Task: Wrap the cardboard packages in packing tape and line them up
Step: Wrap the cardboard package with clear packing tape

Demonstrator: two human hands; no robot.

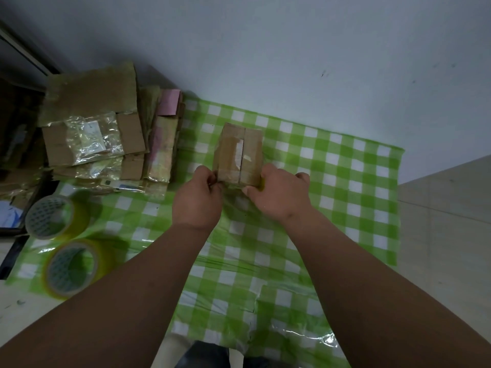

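A small brown cardboard package (240, 152), partly covered in clear tape, stands on the green checked cloth (332, 197) in the middle. My left hand (198, 197) pinches its near left corner, fingers curled. My right hand (279, 193) grips its near right side, with something yellowish under the palm that I cannot make out. Two rolls of yellowish packing tape lie at the left: one roll (54, 217) farther away and another roll (75, 268) nearer to me.
A stack of taped cardboard packages (93, 128) lies at the back left, with more packages (163, 144) leaning beside it. A pale wall rises behind the cloth. Bare pale surface shows at the right beyond the cloth's edge. A dark object sits at the far left.
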